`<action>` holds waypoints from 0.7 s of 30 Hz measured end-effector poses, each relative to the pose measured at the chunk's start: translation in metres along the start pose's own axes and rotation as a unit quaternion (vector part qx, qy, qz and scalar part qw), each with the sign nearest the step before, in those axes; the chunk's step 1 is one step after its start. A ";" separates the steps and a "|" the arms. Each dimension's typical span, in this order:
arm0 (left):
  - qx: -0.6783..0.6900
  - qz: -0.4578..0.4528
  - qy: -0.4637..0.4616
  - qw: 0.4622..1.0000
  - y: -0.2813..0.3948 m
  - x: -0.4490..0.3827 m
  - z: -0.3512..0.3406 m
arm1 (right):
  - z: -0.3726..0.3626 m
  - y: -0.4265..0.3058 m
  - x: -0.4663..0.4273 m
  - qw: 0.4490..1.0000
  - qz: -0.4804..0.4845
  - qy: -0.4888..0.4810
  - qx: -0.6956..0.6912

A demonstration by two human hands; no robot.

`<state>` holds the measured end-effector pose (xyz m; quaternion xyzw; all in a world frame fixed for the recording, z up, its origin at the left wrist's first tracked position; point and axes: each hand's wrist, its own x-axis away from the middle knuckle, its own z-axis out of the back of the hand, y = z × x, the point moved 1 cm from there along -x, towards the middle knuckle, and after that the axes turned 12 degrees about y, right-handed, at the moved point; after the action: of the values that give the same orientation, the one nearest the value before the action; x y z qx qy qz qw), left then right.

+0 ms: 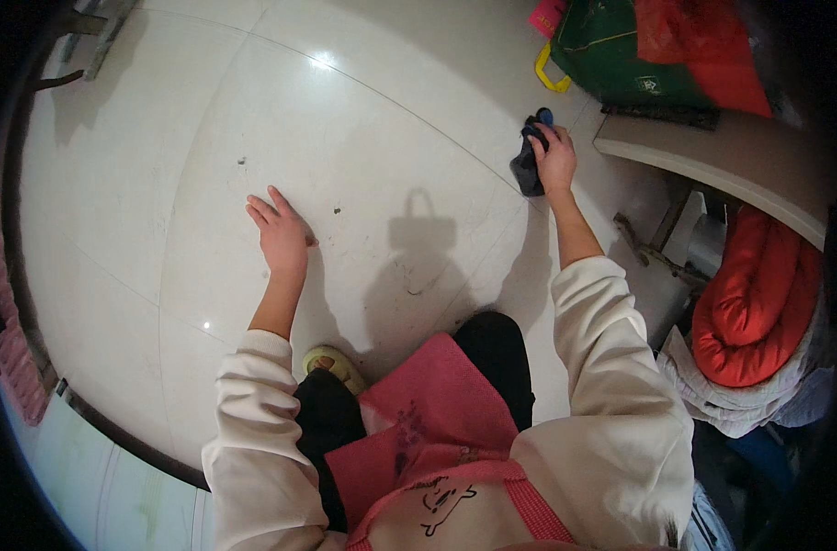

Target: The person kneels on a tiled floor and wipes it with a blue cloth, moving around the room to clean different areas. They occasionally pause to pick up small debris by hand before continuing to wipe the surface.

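My right hand (556,160) grips a dark bundle of cloth (527,172), perhaps socks, with blue showing at its far end. The bundle is at or just above the pale tiled floor (363,131), to the right of a tile seam; contact is hard to tell. Away to the left, my left hand (281,234) is over the floor with its fingers apart, holding nothing. A small dark speck (336,211) lies to the right of that hand, and another bit of debris (241,161) lies beyond its fingertips. My shadow falls on the tiles between both arms.
Pink material with straps (446,392) hangs at my front above my knees. At right are a green and red bag (618,62), a board edge (708,165) and rolled red padded fabric (749,310). A metal-legged piece (105,41) stands far left, a pale panel (115,475) near left.
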<state>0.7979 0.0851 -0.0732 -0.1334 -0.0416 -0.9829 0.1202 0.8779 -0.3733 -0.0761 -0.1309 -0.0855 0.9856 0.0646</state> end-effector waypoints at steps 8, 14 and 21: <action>-0.020 0.002 -0.009 1.000 0.004 -0.003 -0.001 | 0.008 -0.014 0.007 0.976 0.141 -0.075 0.145; -0.061 -0.001 0.009 0.998 -0.007 -0.006 -0.018 | 0.020 -0.026 0.030 0.981 0.128 -0.086 0.117; -0.027 -0.006 0.001 1.000 0.001 -0.002 -0.003 | 0.008 -0.023 0.008 0.988 0.096 -0.020 0.116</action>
<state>0.7991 0.0839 -0.0770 -0.1350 -0.0158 -0.9846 0.1103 0.8703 -0.3507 -0.0662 -0.1107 0.0406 0.9929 -0.0171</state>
